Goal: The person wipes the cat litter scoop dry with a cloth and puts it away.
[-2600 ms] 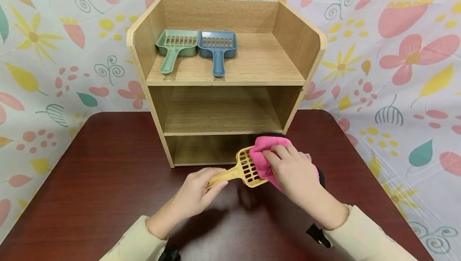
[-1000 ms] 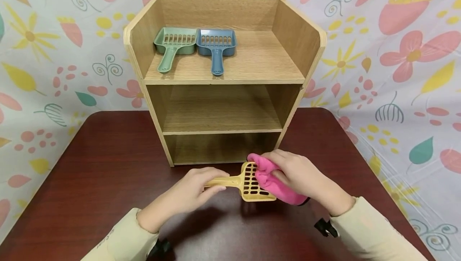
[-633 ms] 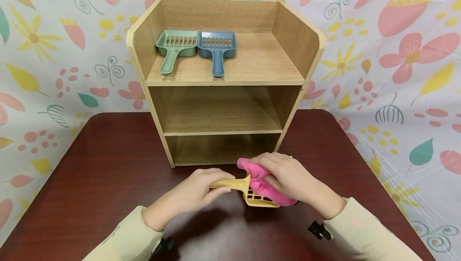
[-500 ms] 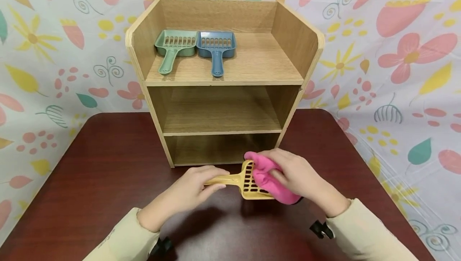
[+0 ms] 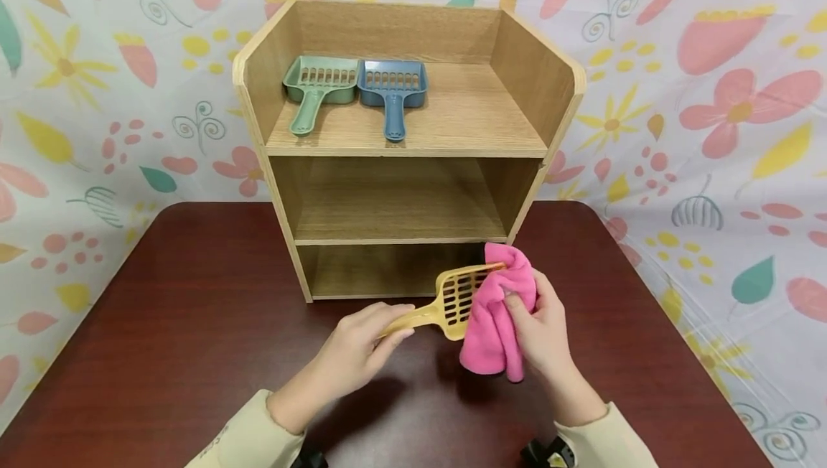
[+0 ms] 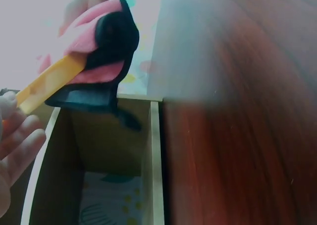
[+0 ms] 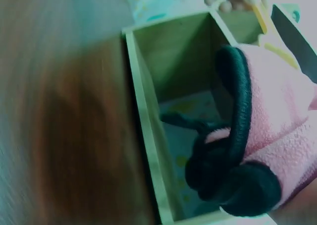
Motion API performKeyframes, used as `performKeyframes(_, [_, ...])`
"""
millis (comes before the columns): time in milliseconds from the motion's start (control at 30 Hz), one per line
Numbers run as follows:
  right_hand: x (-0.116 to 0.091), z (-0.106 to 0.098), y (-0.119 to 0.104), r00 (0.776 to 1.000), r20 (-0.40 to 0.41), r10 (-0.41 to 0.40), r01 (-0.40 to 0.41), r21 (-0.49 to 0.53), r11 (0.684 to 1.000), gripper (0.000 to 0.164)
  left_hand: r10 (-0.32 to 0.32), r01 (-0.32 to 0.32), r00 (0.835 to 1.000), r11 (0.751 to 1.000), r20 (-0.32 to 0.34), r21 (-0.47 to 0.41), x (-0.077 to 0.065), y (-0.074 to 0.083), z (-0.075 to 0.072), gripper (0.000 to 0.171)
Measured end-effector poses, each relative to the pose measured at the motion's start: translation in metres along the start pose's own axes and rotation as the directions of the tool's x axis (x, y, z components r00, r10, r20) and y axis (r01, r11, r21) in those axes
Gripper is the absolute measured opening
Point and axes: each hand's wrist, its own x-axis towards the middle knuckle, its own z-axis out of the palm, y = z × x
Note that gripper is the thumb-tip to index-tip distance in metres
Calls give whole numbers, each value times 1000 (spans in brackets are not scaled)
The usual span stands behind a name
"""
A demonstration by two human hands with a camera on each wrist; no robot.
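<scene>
My left hand (image 5: 358, 346) grips the handle of a yellow slotted litter scoop (image 5: 456, 297), held above the table in front of the shelf. A pink cloth (image 5: 494, 328) is folded over the scoop's right front edge. My right hand (image 5: 548, 324) pinches the cloth there, its thumb on the near side and the other fingers mostly hidden behind. In the left wrist view, the cloth (image 6: 84, 34) shows black edging and wraps the end of the scoop (image 6: 52, 84). The right wrist view has the cloth (image 7: 282, 96) large, with the scoop (image 7: 280, 55) partly behind it.
A wooden shelf unit (image 5: 407, 151) stands at the back of the dark red table (image 5: 213, 353). A green litter scoop (image 5: 319, 84) and a blue litter scoop (image 5: 393, 87) lie side by side on its top. Behind hangs a flower-patterned curtain (image 5: 698, 166).
My right hand has turned and shifted to the scoop's outer edge, bringing the cloth round that edge. The scoop's head has tipped upward, still in my left hand.
</scene>
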Motion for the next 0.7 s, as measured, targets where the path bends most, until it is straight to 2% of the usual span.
performKeyframes(133, [-8,14,1,989,-114,95,-69,210,975,31,-10,11,994,1000,-112,4,1,6,10,26])
performKeyframes(200, [-12,21,0,978,-154,142,-88,314,945,30,3,0,988,1000,-156,14,0,9,17,26])
performKeyframes(267, [-15,28,-3,963,-183,199,-107,419,902,29,17,-12,983,1000,-184,28,0,12,25,26])
performKeyframes(333, [-16,35,-5,962,-160,220,-109,514,851,35,18,-12,980,999,-196,34,-2,14,32,25])
performKeyframes(433, [-19,44,-7,959,-110,260,-145,596,790,39,-1,8,983,999,-184,40,-3,18,42,24])
performKeyframes(500, [-23,49,-7,964,-27,263,-186,639,746,37,-22,30,985,999,-169,44,-5,19,47,23])
performKeyframes(600, [-30,54,-6,947,61,314,-273,667,693,24,-43,55,988,996,-150,72,-9,21,54,23])
performKeyframes(633, [-31,55,-6,941,76,329,-294,665,686,23,-47,59,988,995,-147,79,-11,21,56,24])
performKeyframes(700, [-33,55,-4,934,71,350,-312,638,704,19,-48,63,989,993,-143,96,-13,20,58,24])
